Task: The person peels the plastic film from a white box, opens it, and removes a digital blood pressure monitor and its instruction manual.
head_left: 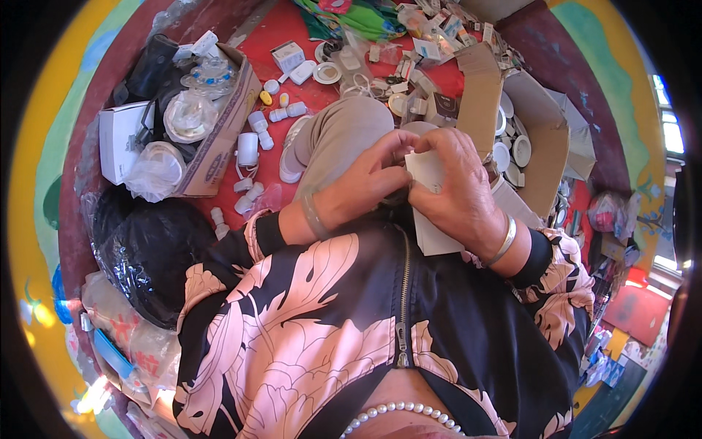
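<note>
A small white cardboard box (433,235) is held in front of my chest, above my lap. My right hand (462,194) wraps round it from the right, thumb and curled fingers pressed against its sides. At its upper left edge, the bent fingers of my left hand (376,175) pinch the cardboard, their tips partly hidden. Part of the box's face shows between the two hands. Whatever may be inside the box cannot be seen.
On the left stands an open carton (219,139) with plastic-wrapped round fixtures; a black plastic bag (150,249) lies nearer. To the right, another open carton (545,128) holds white round discs. White bulbs (248,150) and small boxes (287,56) lie on the red floor covering.
</note>
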A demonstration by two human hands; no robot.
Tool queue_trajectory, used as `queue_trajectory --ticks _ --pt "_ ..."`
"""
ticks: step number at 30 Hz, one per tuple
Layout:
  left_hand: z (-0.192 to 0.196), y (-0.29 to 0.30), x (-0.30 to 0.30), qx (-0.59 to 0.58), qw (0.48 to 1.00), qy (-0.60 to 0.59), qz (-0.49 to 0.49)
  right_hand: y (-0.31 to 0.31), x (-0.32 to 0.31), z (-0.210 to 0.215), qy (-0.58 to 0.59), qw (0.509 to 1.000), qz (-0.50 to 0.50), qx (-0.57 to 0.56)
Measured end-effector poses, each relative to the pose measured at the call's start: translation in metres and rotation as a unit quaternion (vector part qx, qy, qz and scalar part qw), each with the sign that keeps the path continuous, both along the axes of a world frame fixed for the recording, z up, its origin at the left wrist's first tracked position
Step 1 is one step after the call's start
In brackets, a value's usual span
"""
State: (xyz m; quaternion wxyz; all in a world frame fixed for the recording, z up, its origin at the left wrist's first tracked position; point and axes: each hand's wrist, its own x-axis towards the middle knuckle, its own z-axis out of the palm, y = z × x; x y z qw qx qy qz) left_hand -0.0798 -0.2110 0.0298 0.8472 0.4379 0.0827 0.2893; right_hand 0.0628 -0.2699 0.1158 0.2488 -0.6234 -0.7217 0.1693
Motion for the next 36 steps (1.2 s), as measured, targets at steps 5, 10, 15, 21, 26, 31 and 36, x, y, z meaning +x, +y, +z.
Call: queue_trajectory --ticks 5,10,15,21,26,31,36 --pt "-0.018 -0.011 0.010 -0.054 0.998 0.012 -0.006 -0.003 0.003 0.001 0.015 1.000 -0.013 -0.002" --pt "-0.021 -0.018 0.022 0.063 0.997 -0.034 0.043 -0.005 0.006 -0.002 0.050 0.998 -0.030 0.007" --pt "-0.026 -0.015 0.027 0.123 0.988 -0.046 0.077 -0.004 0.006 -0.001 0.042 0.999 -0.027 0.014" --pt "-0.029 -0.016 0.025 0.107 0.991 -0.032 0.077 -0.003 0.005 0.001 0.037 0.999 -0.019 0.013" --pt "-0.029 -0.013 0.025 0.138 0.986 -0.027 0.088 -0.004 0.005 0.001 0.038 0.999 -0.014 0.023" --pt "-0.031 -0.014 0.024 0.168 0.982 0.019 0.085 -0.007 0.006 0.003 -0.003 0.998 -0.003 0.065" --pt "-0.030 -0.010 0.018 0.242 0.963 0.068 0.103 0.000 0.007 0.005 -0.053 0.996 0.041 0.065"
